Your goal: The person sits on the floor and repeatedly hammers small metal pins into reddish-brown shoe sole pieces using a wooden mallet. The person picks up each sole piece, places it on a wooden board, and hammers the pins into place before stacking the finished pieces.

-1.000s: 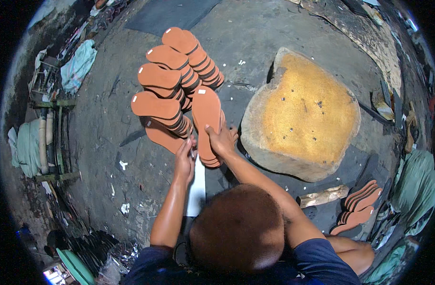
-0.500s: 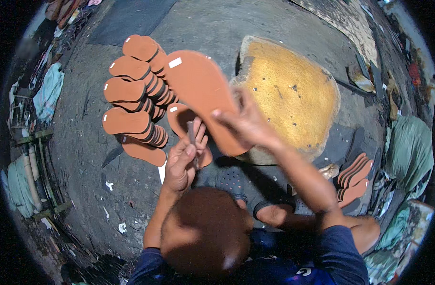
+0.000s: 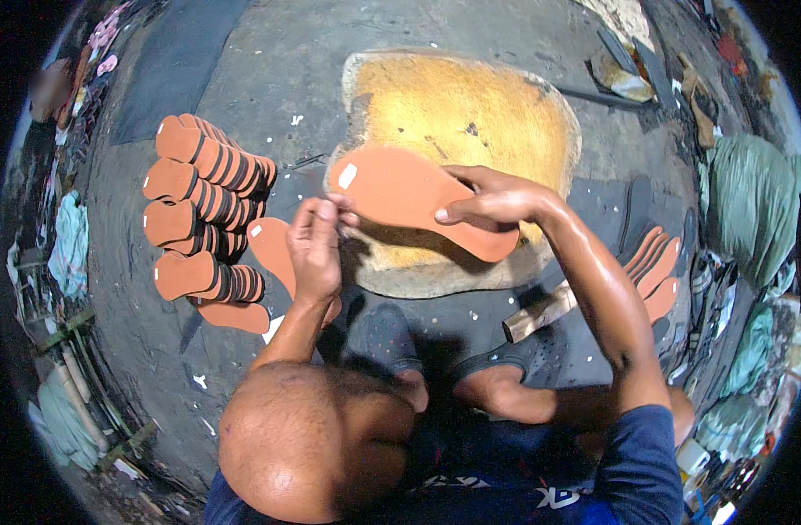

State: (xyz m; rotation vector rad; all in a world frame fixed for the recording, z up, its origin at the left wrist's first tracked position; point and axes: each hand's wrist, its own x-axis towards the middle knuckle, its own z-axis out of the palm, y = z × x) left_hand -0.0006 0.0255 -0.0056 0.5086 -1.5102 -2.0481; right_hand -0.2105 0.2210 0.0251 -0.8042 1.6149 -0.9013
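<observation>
A brown shoe sole (image 3: pixel 405 188) with a white sticker at its left end is held above the yellow pad. My right hand (image 3: pixel 497 203) grips its narrow end, thumb on top. My left hand (image 3: pixel 316 241) is closed in a pinch beside the stickered end. The short grey metal rod it held a moment ago shows only as a faint smear at the fingertips. Partly behind my left wrist lies another brown sole (image 3: pixel 271 249). Stacked brown soles (image 3: pixel 177 223) with dark undersides stand in rows to the left.
The worn yellow pad (image 3: pixel 470 114) lies in front of my feet. A wooden block (image 3: pixel 541 312) rests near my right foot, with more brown soles (image 3: pixel 659 262) farther right. Green sacks (image 3: pixel 751 210) line the right edge; a dark mat (image 3: pixel 177 70) lies at far left.
The sole has tilted from upright toward level and moved lower, over the pad. My left hand has risen to its stickered end. The view has shifted to the right.
</observation>
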